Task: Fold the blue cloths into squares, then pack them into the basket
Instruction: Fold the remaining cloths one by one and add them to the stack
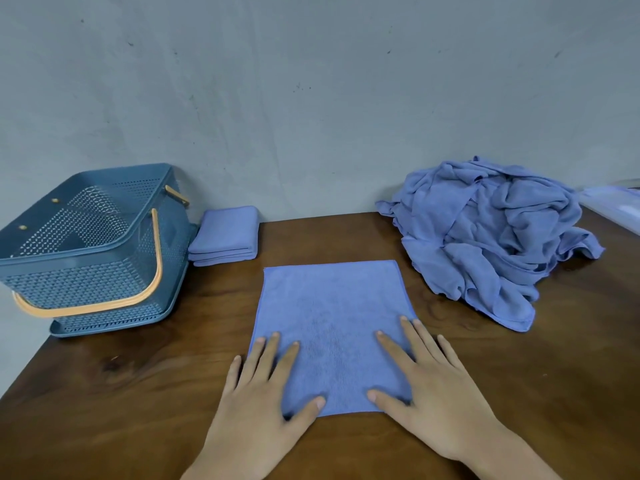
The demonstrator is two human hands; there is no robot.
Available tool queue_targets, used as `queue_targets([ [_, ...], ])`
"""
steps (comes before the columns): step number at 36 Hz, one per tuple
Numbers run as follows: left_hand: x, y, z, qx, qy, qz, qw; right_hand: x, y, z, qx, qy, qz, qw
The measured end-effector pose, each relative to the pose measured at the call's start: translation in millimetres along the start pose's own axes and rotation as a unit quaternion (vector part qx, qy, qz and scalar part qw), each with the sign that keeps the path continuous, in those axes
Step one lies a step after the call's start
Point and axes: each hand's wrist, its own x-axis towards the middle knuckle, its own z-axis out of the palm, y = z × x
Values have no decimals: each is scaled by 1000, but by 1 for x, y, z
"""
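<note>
Both hands, left (258,393) and right (429,389), press flat blue square microfibre cloth (332,320), lower centre. Fingers (391,344) straight, grasping nothing.

plain room: wooden table (519,393) against bare grey wall (311,98).

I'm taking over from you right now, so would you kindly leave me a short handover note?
Hands: left hand and right hand both open, pressing flat on the spread cloth on the table.
Things: folded stack beside the basket, which looks empty; crumpled pile at far right.
Done: a few cloths folded.
Left: fold this cloth and the pile, pack all.
</note>
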Motion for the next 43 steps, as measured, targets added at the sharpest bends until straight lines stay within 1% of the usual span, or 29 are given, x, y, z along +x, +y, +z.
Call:
queue_targets([
  [2,-1,-3,2,-17,17,17,1000,-1,-1,-1,-7,6,6,1000],
  [6,-3,-10,9,-42,102,69,991,-4,0,-3,-17,57,9,998],
  [9,-4,-14,14,-57,147,152,976,-2,1,1,1,55,0,999],
  [12,-3,-16,13,-92,156,236,955,2,1,4,-4,23,0,1000],
  [14,-4,-13,12,-102,145,269,947,2,2,2,-4,20,1,1000],
  [16,-6,-12,12,-92,140,285,944,-1,4,3,-10,25,-4,1000],
  [18,-7,-12,13,-95,134,286,944,-5,4,6,-9,51,-19,998],
  [20,-8,-12,14,-96,136,290,942,-9,3,8,1,89,-55,995],
  [24,-5,0,15,-80,143,313,936,-13,6,10,43,141,-189,971],
  [26,-3,7,17,-73,151,308,937,-12,7,14,57,160,-228,959],
  [29,-1,14,20,-64,162,305,937,-14,6,17,74,174,-234,954],
  [35,-3,19,20,-38,183,289,939,-17,3,17,81,170,-224,956],
  [41,-2,22,18,-91,139,246,955,-16,1,15,85,193,-185,960],
  [43,-2,22,19,-87,136,243,956,-15,1,18,84,194,-182,960],
])
